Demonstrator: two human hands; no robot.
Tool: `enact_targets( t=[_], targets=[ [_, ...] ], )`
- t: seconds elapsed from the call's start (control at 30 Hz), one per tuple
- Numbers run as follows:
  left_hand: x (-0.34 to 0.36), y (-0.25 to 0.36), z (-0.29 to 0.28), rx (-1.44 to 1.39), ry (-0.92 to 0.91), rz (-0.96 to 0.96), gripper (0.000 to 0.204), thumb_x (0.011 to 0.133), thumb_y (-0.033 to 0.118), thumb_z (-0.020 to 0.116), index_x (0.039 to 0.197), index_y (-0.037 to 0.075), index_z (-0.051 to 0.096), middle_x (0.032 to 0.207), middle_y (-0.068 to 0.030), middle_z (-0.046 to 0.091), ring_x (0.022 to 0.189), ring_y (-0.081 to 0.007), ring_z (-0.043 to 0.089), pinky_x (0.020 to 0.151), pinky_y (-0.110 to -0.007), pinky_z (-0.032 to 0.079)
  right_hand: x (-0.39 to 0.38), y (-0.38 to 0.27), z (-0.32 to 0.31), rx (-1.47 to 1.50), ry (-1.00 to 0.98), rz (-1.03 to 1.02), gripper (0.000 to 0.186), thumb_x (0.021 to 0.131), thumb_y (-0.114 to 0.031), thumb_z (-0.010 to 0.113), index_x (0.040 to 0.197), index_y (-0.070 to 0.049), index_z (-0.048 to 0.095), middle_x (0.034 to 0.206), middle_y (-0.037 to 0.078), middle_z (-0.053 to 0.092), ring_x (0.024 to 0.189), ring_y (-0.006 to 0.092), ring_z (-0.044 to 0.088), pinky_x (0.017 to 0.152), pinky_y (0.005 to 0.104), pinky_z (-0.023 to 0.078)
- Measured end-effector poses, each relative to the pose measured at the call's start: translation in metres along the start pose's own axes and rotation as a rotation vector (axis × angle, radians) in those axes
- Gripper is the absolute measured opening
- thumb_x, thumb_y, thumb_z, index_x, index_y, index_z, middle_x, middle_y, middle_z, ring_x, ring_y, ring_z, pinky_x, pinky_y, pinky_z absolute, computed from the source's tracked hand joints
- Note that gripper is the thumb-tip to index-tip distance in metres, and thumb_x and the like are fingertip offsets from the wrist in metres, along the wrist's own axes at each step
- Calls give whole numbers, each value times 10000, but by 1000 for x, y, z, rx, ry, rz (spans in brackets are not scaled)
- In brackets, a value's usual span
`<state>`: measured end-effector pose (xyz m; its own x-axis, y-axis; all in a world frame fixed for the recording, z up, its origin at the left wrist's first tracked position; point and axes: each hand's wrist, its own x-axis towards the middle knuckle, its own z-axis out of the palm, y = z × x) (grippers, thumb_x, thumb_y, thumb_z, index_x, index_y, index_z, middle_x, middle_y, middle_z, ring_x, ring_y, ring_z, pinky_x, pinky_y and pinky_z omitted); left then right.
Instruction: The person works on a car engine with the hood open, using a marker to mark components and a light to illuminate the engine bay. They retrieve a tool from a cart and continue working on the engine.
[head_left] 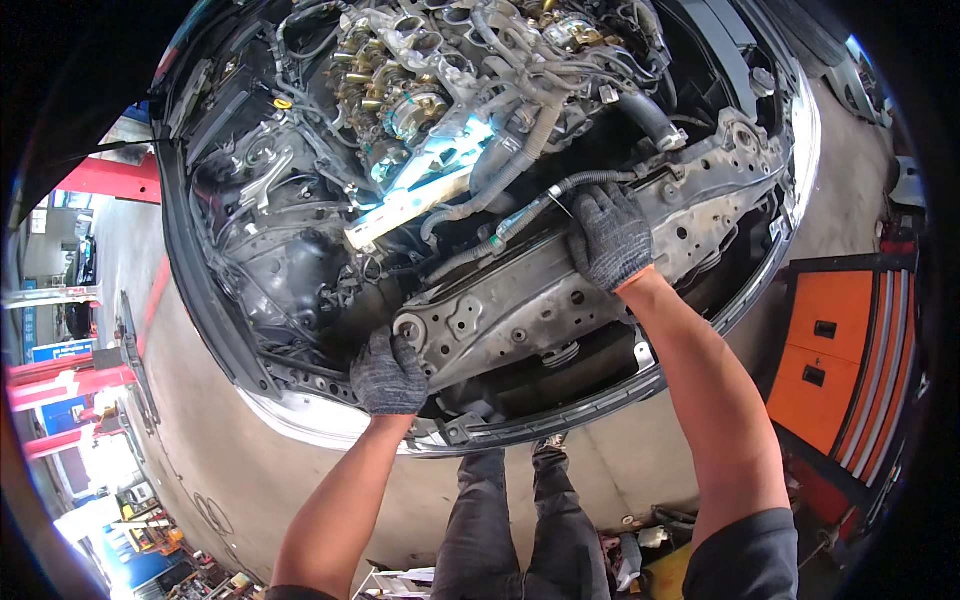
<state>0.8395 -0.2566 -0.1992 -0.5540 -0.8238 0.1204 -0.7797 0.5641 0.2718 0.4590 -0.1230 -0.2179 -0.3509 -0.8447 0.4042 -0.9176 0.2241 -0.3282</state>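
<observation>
A long grey metal radiator support panel (pixel 520 322), punched with holes, runs slantwise across the front of an opened engine bay. My left hand (pixel 388 374), in a dark grey knit glove, grips the panel's left end beside a round hole. Further right, my right hand (pixel 610 238), in a matching glove with an orange cuff, is hooked over the panel's rear edge, its fingertips partly hidden. A ribbed wiring harness (pixel 520 218) lies along that edge, close to my right fingers. Behind it stands the partly stripped engine (pixel 410 85).
A brightly lit bar (pixel 410 207) slants across the engine front. The curved front bumper edge (pixel 560 420) lies between my legs and the panel. An orange tool cabinet (pixel 822 360) stands right, red lift parts (pixel 75 385) left. Assorted items lie on the floor near my feet.
</observation>
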Motion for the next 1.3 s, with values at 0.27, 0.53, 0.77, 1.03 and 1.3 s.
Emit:
enact_targets(
  t=[0.27,0.53,0.77,1.03,1.3],
  targets=[
    [0,1,0,48,-11,2,336,1064,284,587,1224,14,708,1066,-285,757,994,-520,706,907,-612,539,-5,-4,8,11,41,97,417,883,-256,748,1244,-52,712,1309,229,702,1281,440,624,1161,566,466],
    [-1,2,1,64,-27,-40,369,1080,322,564,1232,16,703,1068,-282,756,1017,-524,706,917,-613,539,-5,-6,7,-7,81,93,345,900,-239,736,1198,-65,719,1248,181,713,1215,411,651,1078,533,519],
    [1,4,0,78,-23,-28,350,1085,346,555,1148,25,680,1029,-281,734,983,-523,689,870,-635,517,-3,-8,3,13,75,98,331,895,-234,732,1166,-46,725,1217,200,712,1197,405,650,1073,533,518],
    [3,6,-4,43,-66,-27,358,1076,333,556,1188,22,693,1074,-287,738,1013,-530,688,903,-624,521,0,-10,0,27,36,106,338,884,-234,718,1139,-13,717,1213,222,707,1210,429,639,1110,551,498],
    [8,7,-8,29,-130,-55,353,1032,285,595,1212,-1,696,1128,-293,737,1050,-517,694,953,-621,523,1,-6,3,67,44,89,359,857,-252,725,1122,-11,700,1170,233,694,1163,447,641,1060,568,514]
  ],
)
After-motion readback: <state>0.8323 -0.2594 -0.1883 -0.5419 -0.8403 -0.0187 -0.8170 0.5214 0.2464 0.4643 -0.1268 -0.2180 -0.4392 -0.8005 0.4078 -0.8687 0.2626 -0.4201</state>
